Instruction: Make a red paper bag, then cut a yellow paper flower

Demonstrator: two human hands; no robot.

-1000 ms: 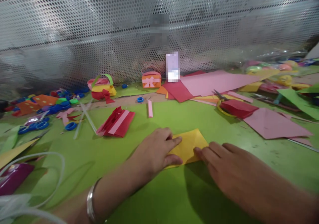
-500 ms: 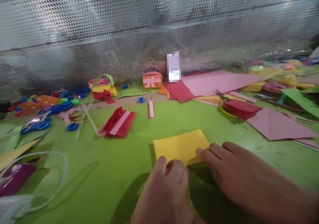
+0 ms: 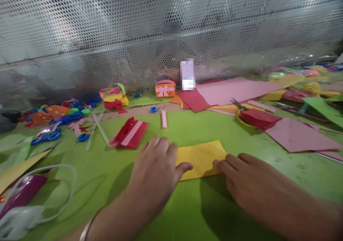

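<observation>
A folded piece of yellow paper lies in front of me on the green tabletop, its long side running across. My left hand is at its left end, the thumb resting on the paper's face and the fingers curled at its left edge, which the hand hides. At the lower right corner, my right hand pinches the edge with its thumb and fingers. A red folded paper piece with a pink strip sits just beyond my left hand. Farther off lies a short pink strip.
Yellow-handled scissors lie under red paper beside a pink sheet. Small paper bags, one orange, stand near the perforated metal panel. Blue scissors, a white cable and a purple device are at left.
My left hand has moved from the paper's lower edge up and left to its left end, its thumb now stretched over the paper. My right hand stays at the right corner.
</observation>
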